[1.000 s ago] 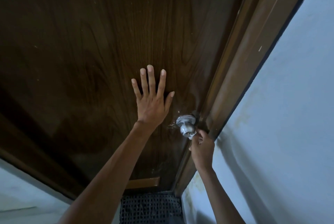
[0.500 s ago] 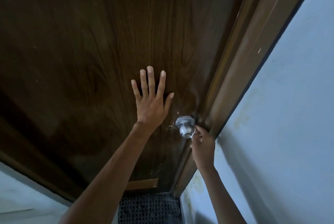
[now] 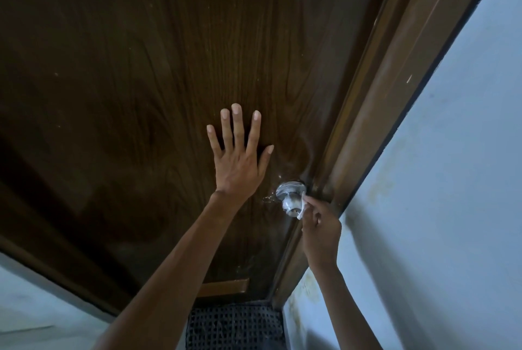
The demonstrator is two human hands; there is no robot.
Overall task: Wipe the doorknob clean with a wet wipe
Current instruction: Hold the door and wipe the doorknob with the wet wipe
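round silver metal doorknob [image 3: 291, 202]: lay just left of right hand [image 3: 321, 234], fingers pinching white wet wipe [image 3: 301, 209] against it; left hand [image 3: 238, 164] splayed, farther off.

Door frame [image 3: 367, 123] stands just right of the doorknob [image 3: 291, 200]; left seems free.

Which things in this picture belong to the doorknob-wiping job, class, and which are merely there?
Job: doorknob; wet wipe; right hand, pinching the wipe; left hand, flat on the door.
Merely there: door frame; wall; mesh mat.
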